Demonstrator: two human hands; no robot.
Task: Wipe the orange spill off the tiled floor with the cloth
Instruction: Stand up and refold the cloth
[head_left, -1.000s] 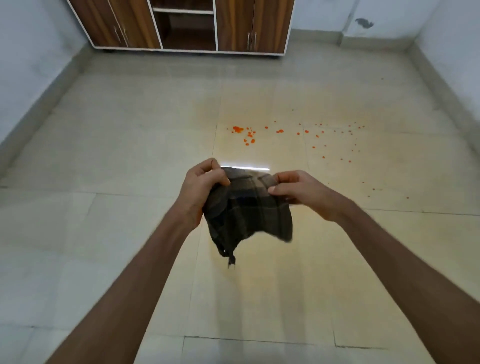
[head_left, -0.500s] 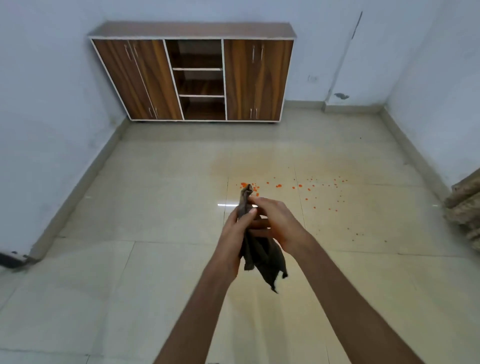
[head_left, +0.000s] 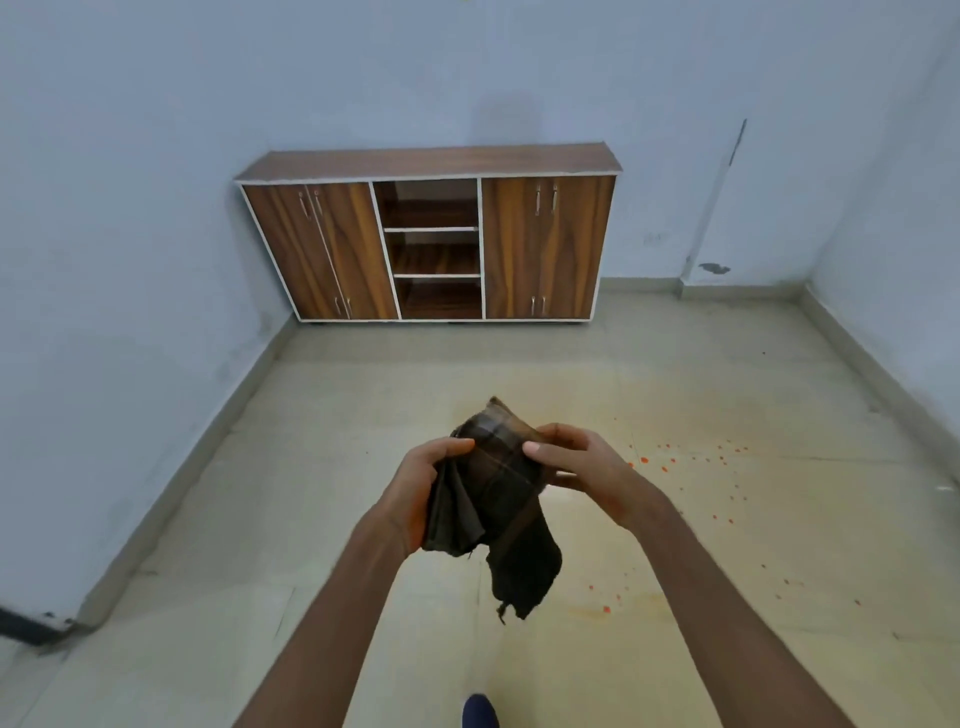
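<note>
A dark plaid cloth (head_left: 501, 499) hangs folded between both hands at chest height, its loose end dangling down. My left hand (head_left: 423, 486) grips its left side and my right hand (head_left: 576, 465) pinches its upper right edge. The orange spill (head_left: 675, 462) is a scatter of small drops on the beige tiled floor (head_left: 322, 467), to the right of and beyond my right hand, with more drops lower right. The cloth is above the floor and does not touch the drops.
A wooden cabinet (head_left: 428, 239) with open middle shelves stands against the far wall. Pale blue walls close the room on the left and right. A dark shoe tip (head_left: 480, 712) shows at the bottom edge.
The camera has tilted up, showing more wall and the whole cabinet. My hands have spread the bunched cloth into a wider fold. The spill now lies right of my hands.
</note>
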